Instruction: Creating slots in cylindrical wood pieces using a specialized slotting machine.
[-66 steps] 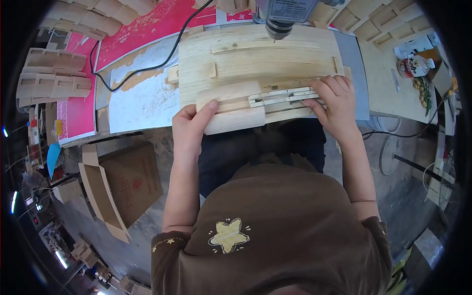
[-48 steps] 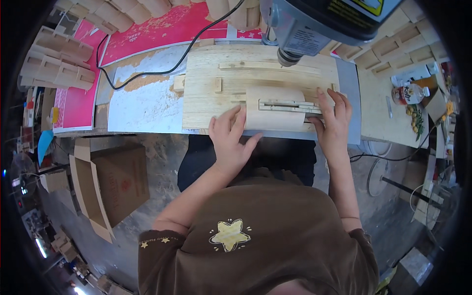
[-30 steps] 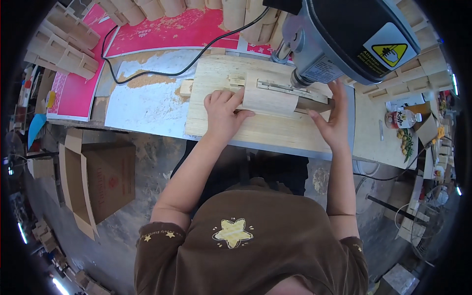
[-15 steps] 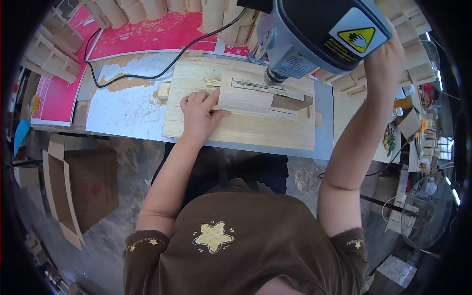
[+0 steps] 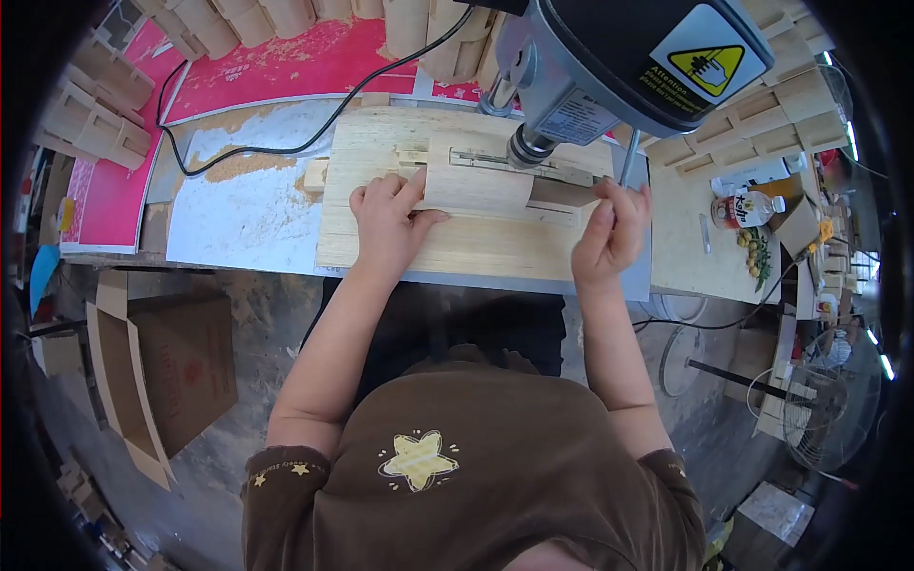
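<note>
A pale curved wooden piece (image 5: 476,195) with a slot along its top lies on a flat wooden board (image 5: 457,252). At its left end my left hand (image 5: 390,219) steadies it, fingers bent and thumb against the near side. Over the slot stands the drill press (image 5: 609,67), its metal chuck (image 5: 529,147) close above the wood; the bit's tip is hard to make out. My right hand (image 5: 614,228), fingers curled, holds the lower end of a metal lever (image 5: 630,157) beside the piece's right end.
A black cable (image 5: 324,128) crosses the sawdust-covered white sheet (image 5: 238,209). Rows of curved wooden pieces (image 5: 105,124) line the back and sides. On the right stand a bottle (image 5: 747,209) and a fan (image 5: 824,409); an open cardboard box (image 5: 181,362) sits lower left.
My right hand has come down and inward from the upper right, beside the drill press, with the lever. The chuck has dropped nearer the wood. My left hand stays put.
</note>
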A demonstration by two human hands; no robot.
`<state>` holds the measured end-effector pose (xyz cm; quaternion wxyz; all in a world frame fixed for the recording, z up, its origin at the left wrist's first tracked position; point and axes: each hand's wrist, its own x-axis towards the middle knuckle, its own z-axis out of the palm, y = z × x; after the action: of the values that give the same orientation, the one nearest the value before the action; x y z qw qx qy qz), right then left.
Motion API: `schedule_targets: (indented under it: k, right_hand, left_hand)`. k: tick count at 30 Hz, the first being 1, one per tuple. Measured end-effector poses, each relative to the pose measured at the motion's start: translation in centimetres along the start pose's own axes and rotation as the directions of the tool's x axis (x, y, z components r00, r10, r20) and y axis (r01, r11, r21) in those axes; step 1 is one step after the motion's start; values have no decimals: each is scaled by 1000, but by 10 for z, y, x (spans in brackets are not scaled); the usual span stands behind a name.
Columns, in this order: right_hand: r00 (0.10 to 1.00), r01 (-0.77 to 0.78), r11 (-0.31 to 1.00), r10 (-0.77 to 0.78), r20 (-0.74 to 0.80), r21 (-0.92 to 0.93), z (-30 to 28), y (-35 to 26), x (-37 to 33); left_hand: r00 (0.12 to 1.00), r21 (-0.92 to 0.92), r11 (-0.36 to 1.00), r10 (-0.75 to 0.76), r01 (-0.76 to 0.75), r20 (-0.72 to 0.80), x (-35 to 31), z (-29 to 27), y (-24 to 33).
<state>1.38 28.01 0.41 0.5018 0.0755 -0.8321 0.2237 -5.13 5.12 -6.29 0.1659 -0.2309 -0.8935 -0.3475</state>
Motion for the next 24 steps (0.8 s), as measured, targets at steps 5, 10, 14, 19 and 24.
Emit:
schedule_targets:
  k: [5, 10, 14, 19, 24]
  right_hand:
    - [995, 99, 995, -99, -18, 17, -4, 1, 4]
    - [989, 53, 999, -51, -141, 11, -38, -19, 83]
    - [958, -240, 960, 258, 124, -145, -27, -2, 196]
    - [925, -151, 980, 186, 333, -129, -29, -22, 211]
    - [947, -252, 959, 272, 172, -130, -57, -30, 160]
  left_hand:
    - [1000, 4, 1000, 21, -21, -18, -2, 1, -2]
    - [1000, 27, 1000, 10, -10, 4, -2, 0, 0]
    - [997, 14, 997, 77, -77, -7, 2, 17, 17]
    - [998, 22, 998, 58, -58, 16, 4, 25, 27]
    - [998, 15, 998, 57, -57, 8, 5, 24, 27]
